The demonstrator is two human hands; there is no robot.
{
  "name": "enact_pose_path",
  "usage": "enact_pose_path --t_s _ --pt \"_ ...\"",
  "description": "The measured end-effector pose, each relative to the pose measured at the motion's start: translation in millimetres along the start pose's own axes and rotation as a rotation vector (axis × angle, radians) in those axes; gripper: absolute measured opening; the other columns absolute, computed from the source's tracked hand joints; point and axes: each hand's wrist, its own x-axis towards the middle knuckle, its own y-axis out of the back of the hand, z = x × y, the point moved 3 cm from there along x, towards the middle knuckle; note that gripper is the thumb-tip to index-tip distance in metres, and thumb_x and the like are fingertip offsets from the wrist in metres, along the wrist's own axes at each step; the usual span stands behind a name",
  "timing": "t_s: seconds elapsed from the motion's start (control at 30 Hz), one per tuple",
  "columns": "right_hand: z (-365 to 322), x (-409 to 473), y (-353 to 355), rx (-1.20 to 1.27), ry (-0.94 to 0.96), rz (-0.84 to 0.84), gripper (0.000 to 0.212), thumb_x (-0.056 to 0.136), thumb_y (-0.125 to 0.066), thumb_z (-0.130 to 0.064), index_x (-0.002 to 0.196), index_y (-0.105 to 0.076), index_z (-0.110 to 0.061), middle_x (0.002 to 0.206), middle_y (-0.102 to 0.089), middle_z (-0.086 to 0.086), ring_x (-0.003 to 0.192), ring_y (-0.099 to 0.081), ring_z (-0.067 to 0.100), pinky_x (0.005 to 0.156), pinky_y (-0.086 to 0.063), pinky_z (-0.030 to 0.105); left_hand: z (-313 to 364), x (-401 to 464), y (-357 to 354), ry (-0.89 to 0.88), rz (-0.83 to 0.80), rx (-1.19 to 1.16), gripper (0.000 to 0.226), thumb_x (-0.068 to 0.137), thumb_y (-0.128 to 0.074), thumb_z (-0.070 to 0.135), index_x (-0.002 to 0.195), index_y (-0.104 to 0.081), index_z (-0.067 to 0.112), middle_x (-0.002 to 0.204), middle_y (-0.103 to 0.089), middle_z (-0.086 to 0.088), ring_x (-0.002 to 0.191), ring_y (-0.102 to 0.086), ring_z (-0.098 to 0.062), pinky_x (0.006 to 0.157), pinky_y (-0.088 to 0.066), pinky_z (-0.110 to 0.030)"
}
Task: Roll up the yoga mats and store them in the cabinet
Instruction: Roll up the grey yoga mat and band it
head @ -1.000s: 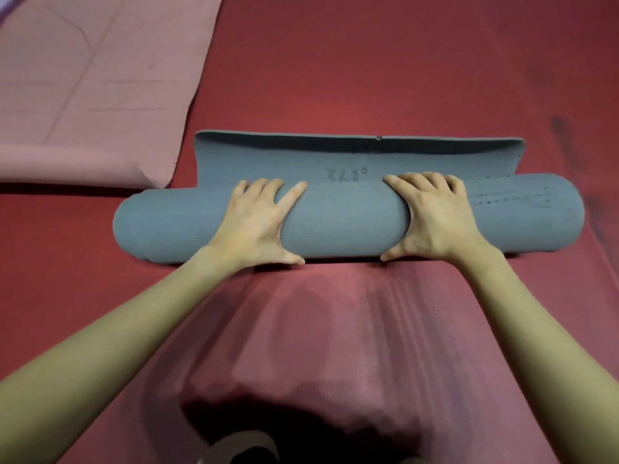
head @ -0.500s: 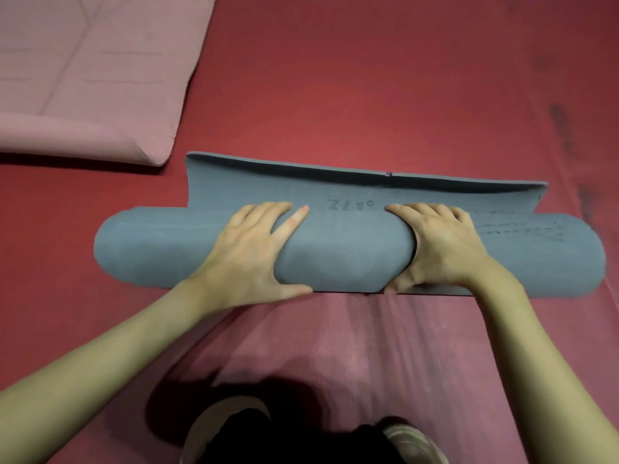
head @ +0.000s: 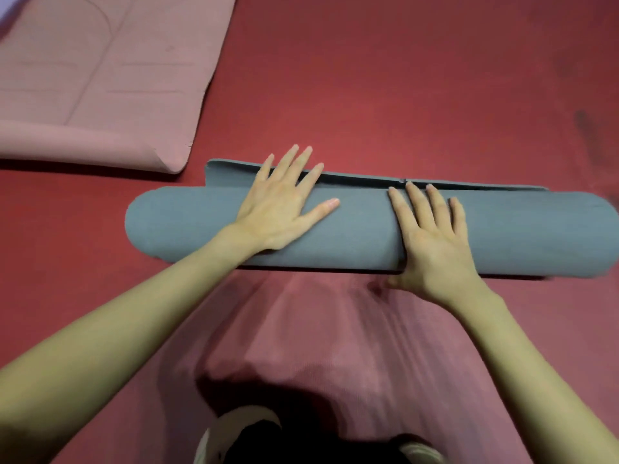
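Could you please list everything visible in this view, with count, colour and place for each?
Grey yoga mat: one, blue-grey, centre, lying crosswise on the floor, almost fully rolled, with a narrow flap still flat along its far side.
Pink yoga mat: one, dusty pink, upper left, lying mostly flat with its near edge curled up.
Red floor mat: one, red, spread under everything in view.
Shoes: two, light-coloured, bottom edge, partly cut off by the frame.
Left hand: one, fingers straight, pressing flat on the roll left of centre, fingertips reaching past the flap.
Right hand: one, fingers straight, pressing flat on the roll right of centre.
Forearms: two, bare, reaching in from the bottom corners.
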Motion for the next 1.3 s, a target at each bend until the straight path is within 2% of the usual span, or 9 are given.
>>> enact_pose_path --t_s 0.13,0.4,0.53,0.6,0.77,0.97,1.1,1.17,1.3 --pt "7.2 18.6 -7.6 -0.031 0.005 0.057 0.15 0.017 -0.089 -0.06 0.147 -0.034 -0.011 0.144 -0.042 0.017 0.132 -0.037 0.042 0.111 -0.018 0.056 -3.7 -12.8 -0.6 -0.071 0.079 -0.002 0.088 0.085 -0.027 0.076 0.147 -0.036 0.014 0.156 -0.029 -0.013 0.146 -0.02 -0.026 0.12 -0.013 -0.043" --pt "5.5 61.2 27.5 0.071 -0.022 -0.219 0.12 0.042 -0.052 -0.092 0.136 -0.043 -0.018 0.134 -0.046 0.009 0.128 -0.039 0.033 0.108 -0.024 0.049 -30.5 -31.8 -6.8 -0.056 -0.013 0.111 0.125 0.058 -0.06 0.083 0.154 -0.012 0.02 0.155 -0.025 -0.014 0.146 -0.018 -0.028 0.12 -0.011 -0.045" --pt "-15.9 105.7 34.8 0.4 0.051 -0.086 0.052 0.099 -0.031 -0.051 0.125 -0.055 -0.013 0.132 -0.05 0.014 0.126 -0.044 0.034 0.103 -0.034 0.046 -39.9 -21.7 -1.3 -0.077 -0.099 -0.021 0.129 0.052 -0.08 0.065 0.152 -0.019 0.011 0.153 -0.027 -0.008 0.143 -0.02 -0.023 0.118 -0.013 -0.04" --pt "-31.4 126.5 22.8 0.376 0.095 -0.097 0.044 0.104 -0.027 -0.036 0.132 -0.049 -0.01 0.139 -0.047 0.015 0.13 -0.043 0.034 0.106 -0.033 0.047 -53.2 -18.8 4.0 -0.069 -0.154 -0.128 0.127 0.05 -0.085 0.059 0.151 -0.025 0.01 0.151 -0.029 -0.007 0.141 -0.023 -0.022 0.117 -0.016 -0.036" --pt "-51.8 161.1 3.2 0.285 0.106 -0.321 0.053 0.102 -0.026 -0.046 0.138 -0.045 -0.011 0.146 -0.044 0.014 0.133 -0.041 0.031 0.108 -0.028 0.048 -89.1 -33.9 18.9 0.07 -0.15 -0.192 0.123 0.05 -0.05 0.092 0.145 -0.04 0.015 0.143 -0.043 -0.01 0.132 -0.038 -0.025 0.113 -0.028 -0.036" --pt "-78.7 180.8 5.1 0.344 0.119 -0.527 0.075 0.087 -0.028 -0.074 0.132 -0.05 -0.019 0.142 -0.049 0.008 0.126 -0.049 0.03 0.105 -0.036 0.045 -137.4 -61.9 47.6 0.179 -0.134 -0.175 0.073 0.072 -0.082 0.039 0.136 -0.054 0.016 0.125 -0.056 -0.011 0.113 -0.053 -0.029 0.101 -0.039 -0.036" --pt "-106.6 177.1 5.9 0.292 0.202 -0.573 0.092 0.056 -0.033 -0.1 0.101 -0.057 -0.024 0.124 -0.057 0.007 0.114 -0.051 0.03 0.099 -0.039 0.045 -157.0 -67.8 51.9 0.146 -0.164 -0.183 0.065 0.073 -0.082 0.026 0.133 -0.058 0.016 0.117 -0.059 -0.009 0.105 -0.056 -0.025 0.09 -0.036 -0.025" --pt "-118.7 178.2 11.2 0.311 0.216 -0.619 0.091 0.046 -0.051 -0.098 0.093 -0.053 -0.019 0.112 -0.058 0.005 0.102 -0.055 0.027 0.089 -0.046 0.04 -164.3 -69.7 53.1 0.11 -0.171 -0.17 0.064 0.072 -0.083 0.026 0.131 -0.059 0.015 0.116 -0.06 -0.009 0.107 -0.055 -0.024 0.09 -0.035 -0.024" --pt "-158.7 171.9 22.0 0.383 0.302 -0.686 0.117 0.04 -0.085 -0.068 0.13 -0.033 -0.014 0.121 -0.054 0.002 0.105 -0.058 0.023 0.085 -0.05 0.038 -181.0 -82.6 49.0 0.123 -0.196 -0.205 0.08 0.063 -0.073 0.063 0.128 -0.061 0.018 0.117 -0.059 -0.006 0.108 -0.054 -0.022 0.096 -0.041 -0.032"
